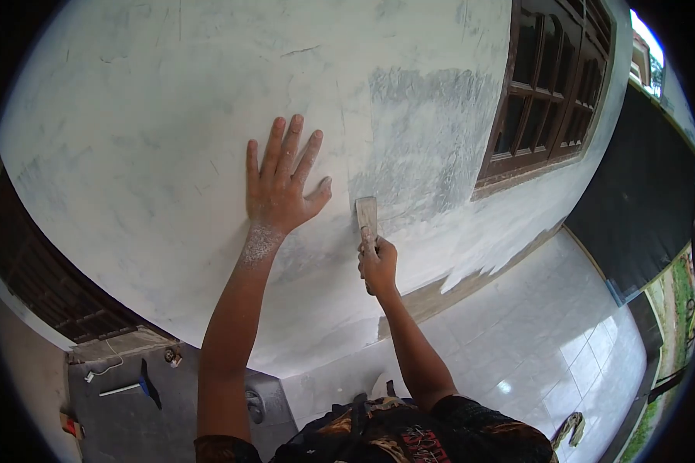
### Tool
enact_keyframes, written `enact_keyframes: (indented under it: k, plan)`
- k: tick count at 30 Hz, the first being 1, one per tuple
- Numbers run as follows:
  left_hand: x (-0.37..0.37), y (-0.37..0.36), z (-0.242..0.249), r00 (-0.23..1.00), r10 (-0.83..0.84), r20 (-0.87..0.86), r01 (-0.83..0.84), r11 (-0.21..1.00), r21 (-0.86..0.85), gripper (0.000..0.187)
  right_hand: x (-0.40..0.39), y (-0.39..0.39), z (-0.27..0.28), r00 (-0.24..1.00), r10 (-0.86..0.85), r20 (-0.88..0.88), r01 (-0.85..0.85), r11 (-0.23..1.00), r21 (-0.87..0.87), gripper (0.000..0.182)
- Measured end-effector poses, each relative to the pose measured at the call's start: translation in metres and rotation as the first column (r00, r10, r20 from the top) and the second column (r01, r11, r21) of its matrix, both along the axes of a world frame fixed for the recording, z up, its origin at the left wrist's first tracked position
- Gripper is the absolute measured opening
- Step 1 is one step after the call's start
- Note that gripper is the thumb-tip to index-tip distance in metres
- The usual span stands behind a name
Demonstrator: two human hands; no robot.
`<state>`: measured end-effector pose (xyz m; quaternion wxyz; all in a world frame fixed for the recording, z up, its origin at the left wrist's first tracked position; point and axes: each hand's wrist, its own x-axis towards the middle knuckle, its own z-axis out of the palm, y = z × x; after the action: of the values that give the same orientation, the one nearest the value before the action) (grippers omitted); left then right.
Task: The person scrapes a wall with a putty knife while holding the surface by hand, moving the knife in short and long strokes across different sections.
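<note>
Against the white, patchy wall (170, 170), my left hand (282, 189) lies flat with its fingers spread and holds nothing. White dust coats its wrist. To its right and slightly lower, my right hand (380, 266) is wrapped round the handle of a scraper (367, 211). The pale, flat blade points up and rests at the wall surface, just below a rough grey patch (425, 139). Part of the handle is hidden by my fingers.
A brown-framed window (548, 92) is at the upper right. Dark netting (633, 185) hangs at the right. Pale tiles (502, 324) cover the floor below. At the lower left are a blue-and-black tool (148, 383), a white cable (114, 361) and dark shutters (38, 270).
</note>
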<state>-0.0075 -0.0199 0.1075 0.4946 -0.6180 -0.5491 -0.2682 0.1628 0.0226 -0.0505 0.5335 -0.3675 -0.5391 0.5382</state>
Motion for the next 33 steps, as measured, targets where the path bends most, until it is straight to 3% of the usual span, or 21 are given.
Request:
enact_keyframes:
  k: [3, 10, 12, 13, 16, 20, 22, 28, 33]
  plan:
    - [0.004, 0.002, -0.001, 1.0, 0.013, 0.028, -0.013, 1.0, 0.001, 0.075, -0.003, 0.013, 0.019, 1.0, 0.021, 0.008, -0.022, 0.989, 0.149, 0.05]
    - [0.008, 0.006, -0.007, 0.997, 0.041, 0.064, -0.044, 0.998, 0.044, 0.076, 0.004, 0.011, 0.024, 0.994, -0.004, 0.109, -0.019, 0.976, 0.215, 0.053]
    - [0.01, 0.01, -0.009, 0.997, 0.032, 0.071, -0.036, 0.998, 0.056, 0.077, 0.005, 0.004, 0.021, 0.987, 0.067, 0.148, -0.072, 0.997, 0.032, 0.055]
    - [0.013, 0.011, -0.01, 0.996, 0.026, 0.085, -0.033, 0.997, 0.076, 0.077, 0.003, 0.008, 0.024, 0.99, 0.048, 0.129, -0.064, 0.991, 0.118, 0.055]
    - [0.016, 0.014, -0.016, 0.994, 0.029, 0.102, -0.039, 0.994, 0.098, 0.077, 0.001, 0.017, 0.042, 0.993, 0.11, 0.033, -0.114, 0.98, 0.165, 0.051]
    - [0.015, 0.017, -0.02, 0.996, 0.034, 0.087, -0.043, 0.993, 0.108, 0.076, 0.002, 0.013, 0.031, 0.993, 0.111, 0.037, -0.115, 0.982, 0.153, 0.051]
    - [0.015, 0.016, -0.021, 0.996, 0.045, 0.081, -0.053, 0.993, 0.106, 0.076, 0.003, 0.005, 0.022, 0.992, 0.115, 0.047, -0.118, 0.991, 0.058, 0.051]
    - [0.013, 0.017, -0.022, 0.996, 0.052, 0.071, -0.058, 0.994, 0.097, 0.075, -0.003, 0.017, 0.055, 0.991, 0.136, -0.006, -0.134, 0.986, 0.098, 0.052]
    - [0.012, 0.017, -0.022, 0.996, 0.061, 0.063, -0.067, 0.993, 0.1, 0.076, 0.001, 0.002, 0.036, 0.992, 0.127, -0.02, -0.126, 0.992, 0.028, 0.051]
